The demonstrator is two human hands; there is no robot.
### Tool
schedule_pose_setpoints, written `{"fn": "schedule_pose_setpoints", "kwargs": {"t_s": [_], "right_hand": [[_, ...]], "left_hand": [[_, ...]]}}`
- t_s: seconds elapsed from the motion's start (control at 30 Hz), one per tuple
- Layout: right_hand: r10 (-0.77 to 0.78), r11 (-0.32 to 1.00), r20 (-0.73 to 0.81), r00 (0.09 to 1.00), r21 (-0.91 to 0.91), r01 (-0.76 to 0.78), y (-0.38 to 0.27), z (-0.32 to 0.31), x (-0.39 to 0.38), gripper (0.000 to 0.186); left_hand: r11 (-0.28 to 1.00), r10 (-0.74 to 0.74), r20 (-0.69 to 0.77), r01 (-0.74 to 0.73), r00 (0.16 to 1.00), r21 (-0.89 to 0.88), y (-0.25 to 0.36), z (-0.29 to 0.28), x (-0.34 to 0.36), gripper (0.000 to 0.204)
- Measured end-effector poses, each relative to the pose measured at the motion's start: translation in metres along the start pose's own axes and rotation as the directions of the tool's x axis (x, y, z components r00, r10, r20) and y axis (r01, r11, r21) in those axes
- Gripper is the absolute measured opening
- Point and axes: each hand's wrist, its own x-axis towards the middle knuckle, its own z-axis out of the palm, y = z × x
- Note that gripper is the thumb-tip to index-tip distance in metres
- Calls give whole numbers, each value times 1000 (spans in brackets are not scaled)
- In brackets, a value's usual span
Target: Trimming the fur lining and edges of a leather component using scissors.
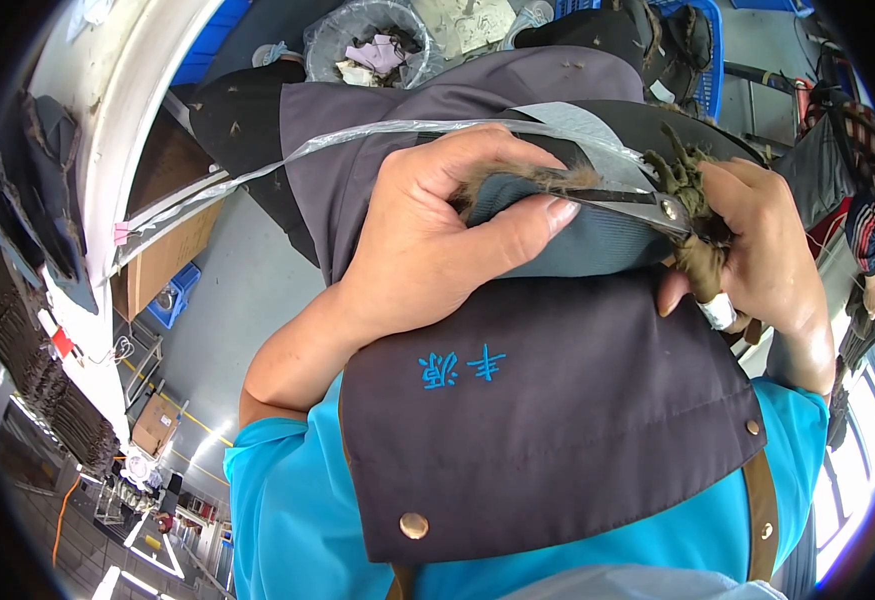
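Observation:
My left hand (437, 220) is closed on a grey-green ribbed cloth piece (607, 238), its thumb pressing on the near side. A strip of brown fur (557, 178) shows along the cloth's upper edge, between thumb and fingers. My right hand (767, 230) grips a pair of scissors (669, 210) whose handles are wrapped in olive cloth. The blades point left and lie against the fur edge, close to my left thumb tip; the cloth partly hides them. Both hands are in front of my dark apron (557, 390).
A long clear plastic strip (377, 132) stretches across my lap to the left. Beyond my knees stands a bin lined with plastic (319, 50), holding scraps. A blue basket (714, 60) with dark pieces is at the far right. A white table edge (122, 150) and cardboard box (172, 255) are left.

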Motion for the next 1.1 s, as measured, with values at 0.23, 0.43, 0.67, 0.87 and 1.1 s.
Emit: {"fn": "schedule_pose_setpoints", "kwargs": {"t_s": [0.23,0.43,0.67,0.87,1.1], "right_hand": [[24,998,59,998,65,-28,8,0,1,26],[67,939,157,985,324,-116,13,5,1,27],[84,972,47,995,218,-92,5,4,5,40],[37,991,-30,999,134,-33,2,2,6,42],[-2,986,-21,1000,169,5,1,6,11,35]], "left_hand": [[998,3,-58,1,998,63,1,0,3,20],[933,87,-8,-79,996,351,17,-9,3,25],[964,146,-140,-108,979,245,14,0,7,21],[971,185,-98,-167,978,170,13,0,13,19],[981,140,-73,-128,988,147,15,1,13,19]]}}
